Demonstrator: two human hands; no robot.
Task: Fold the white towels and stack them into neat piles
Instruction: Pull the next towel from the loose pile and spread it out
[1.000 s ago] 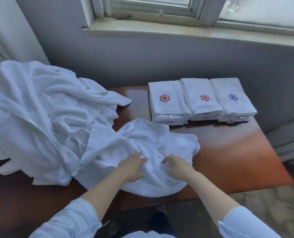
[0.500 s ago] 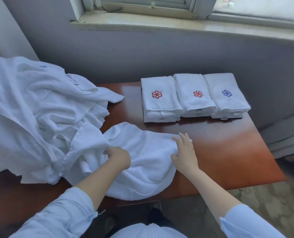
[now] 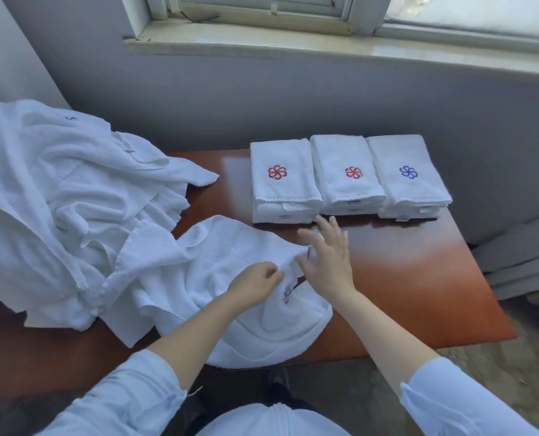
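1. Nearest you, the loose white terry towel (image 3: pixel 224 262) lies rumpled at the near edge of the reddish-brown wooden desk (image 3: pixel 419 278). Its lowest hem seems to hang just past the rim. A small blue embroidered mark shows on a raised fold between your hands.
2. Your left hand (image 3: pixel 255 284) has its grip closed on that fold, fingers curled and pinching the cloth just beside the mark.
3. Your right hand (image 3: pixel 328 262) has an open grip, fingers spread over the towel's right edge. The fingertips are blurred, so I cannot tell whether the palm presses the cloth.
4. Expect this towel to be light, soft and limp, holding no shape of its own. The terry pile should cling rather than slip. Take it by two corners along a hem, not by a bunch in the middle, and lay it flat on the desk before folding.
5. To your left, the heap of unfolded white towels (image 3: pixel 57 199) touches the loose one and partly overlaps it, so a pull may drag its neighbours along.
6. Farther back, three piles of folded white towels (image 3: pixel 346 184) stand side by side and touching. Two are topped with red flower marks and the right one with blue, which is probably where this towel belongs.
7. Beyond them are the grey wall and the pale stone windowsill (image 3: pixel 293 45).
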